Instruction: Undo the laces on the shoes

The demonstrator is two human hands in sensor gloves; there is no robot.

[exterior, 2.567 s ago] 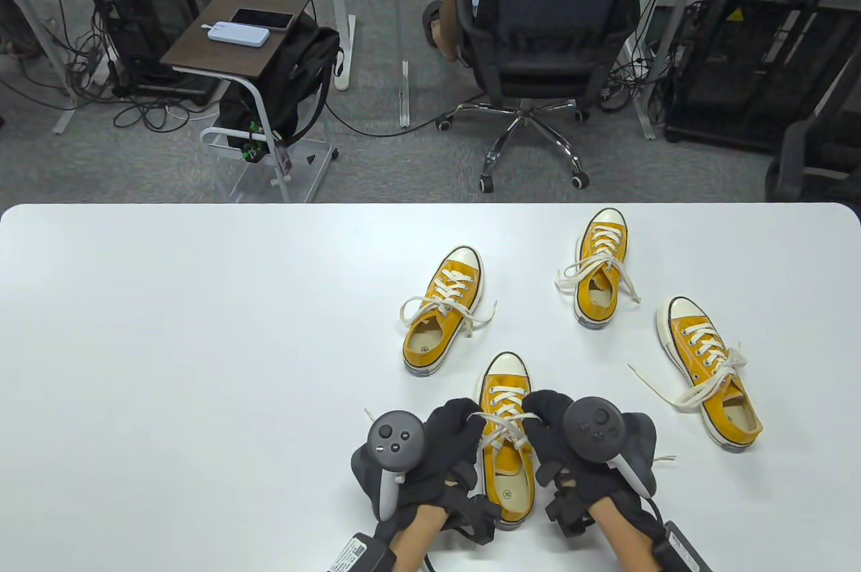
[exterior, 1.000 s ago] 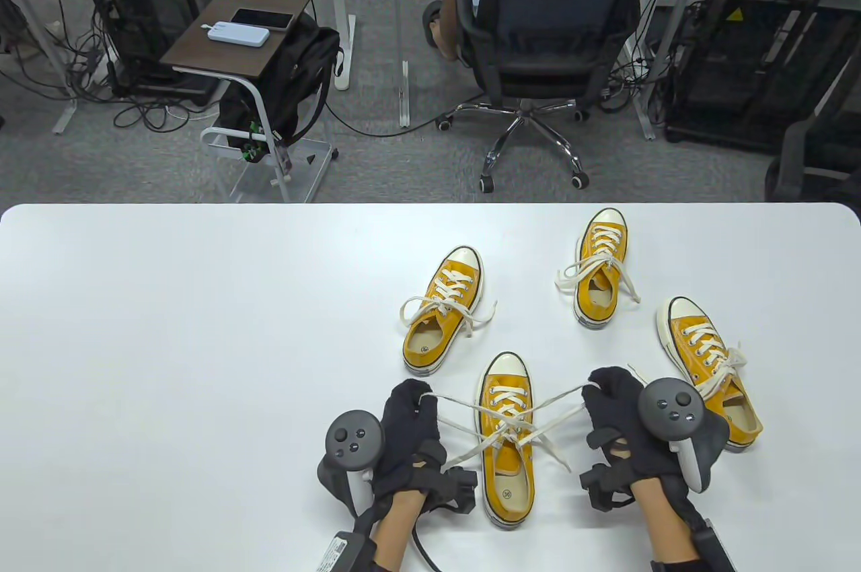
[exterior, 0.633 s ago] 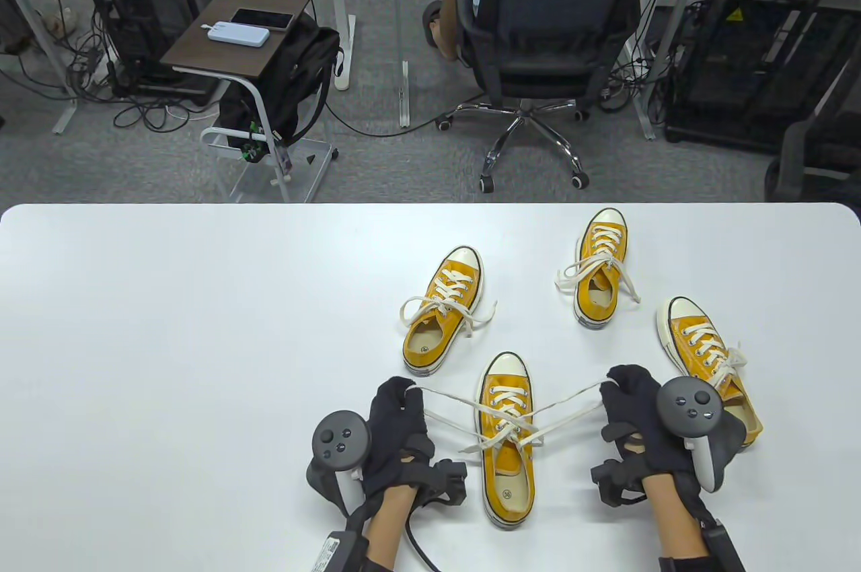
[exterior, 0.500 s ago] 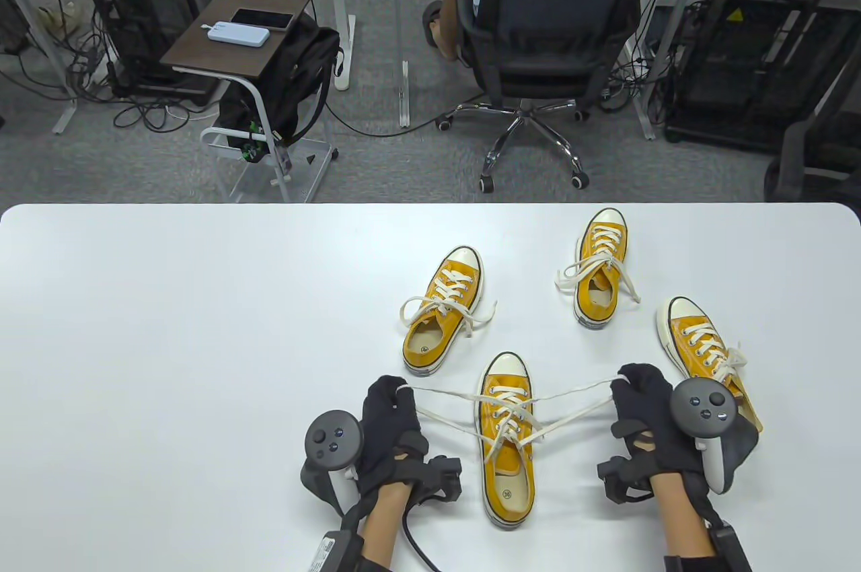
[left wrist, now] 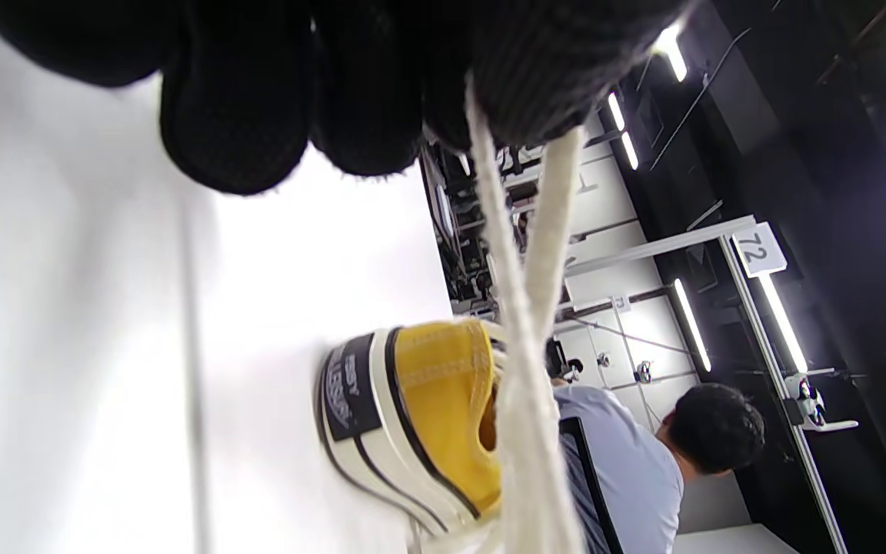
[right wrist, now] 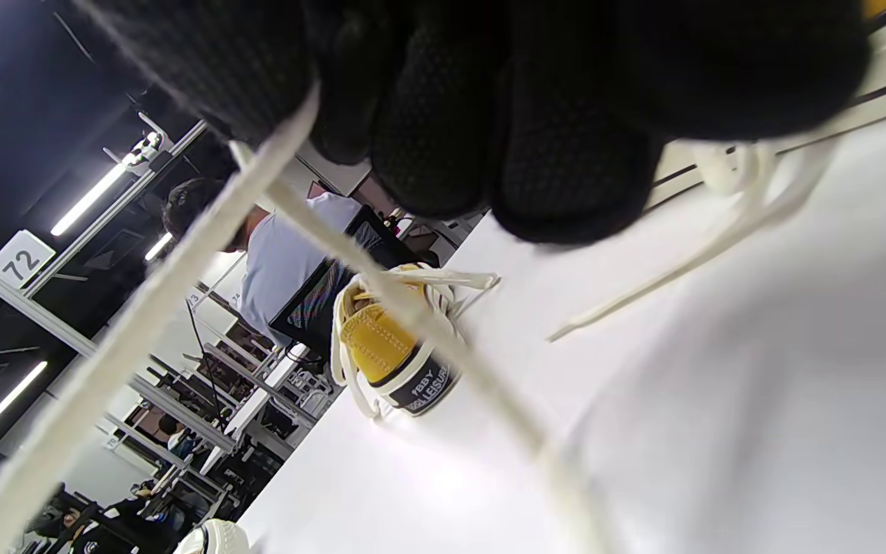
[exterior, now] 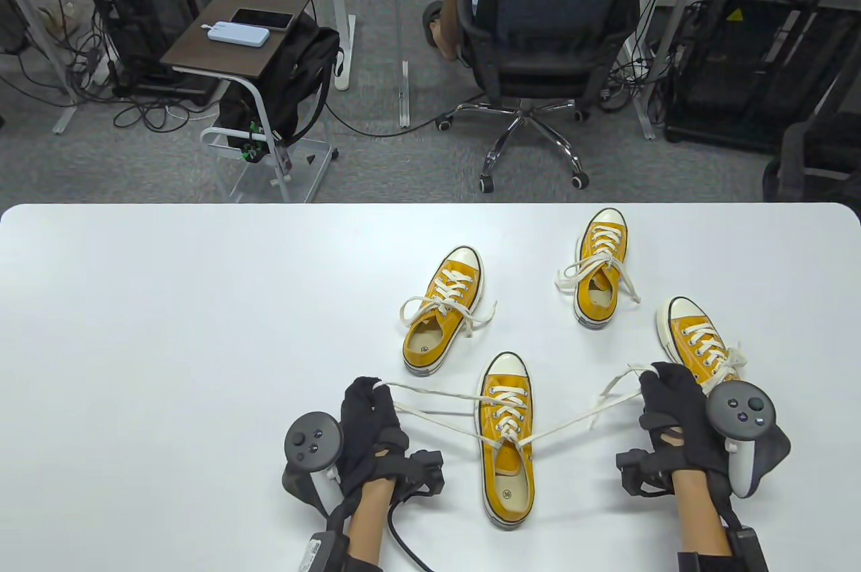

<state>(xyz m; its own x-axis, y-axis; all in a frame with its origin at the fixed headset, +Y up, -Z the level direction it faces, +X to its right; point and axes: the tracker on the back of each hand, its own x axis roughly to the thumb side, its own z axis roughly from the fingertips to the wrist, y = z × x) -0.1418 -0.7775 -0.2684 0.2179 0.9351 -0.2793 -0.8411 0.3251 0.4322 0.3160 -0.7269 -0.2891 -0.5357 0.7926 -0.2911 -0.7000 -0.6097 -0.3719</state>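
Laces: the near shoe's [exterior: 508, 444] white laces [exterior: 437, 405] are drawn out sideways in taut strands, left and right of it; a crossing remains over the tongue.
Near shoe: stands upright close to the desk's near edge, right of centre, toe pointing toward the far edge.
Left hand: the left hand [exterior: 366, 424] pinches two lace strands at its fingertips [left wrist: 535, 85], held out to the shoe's left.
Right hand: the right hand [exterior: 676, 420] grips the other strands, held out to the shoe's right, just beside the right-hand shoe [exterior: 706, 367].
Hands together: well apart, each clamped on lace, the shoe between them.
Risk, knot: whether the crossing is free or snagged cannot be told; a further outward pull could cinch it tight rather than release it.
Risk, shoe: nothing holds the shoe down, so uneven pull could drag or tip it.
Risk, neighbour: the right hand could catch the right-hand shoe's loose lace [exterior: 622, 380] or nudge that shoe toward the desk's right edge.
Others: two more shoes [exterior: 444, 309] [exterior: 599, 269] sit farther back, laces apparently loose already.
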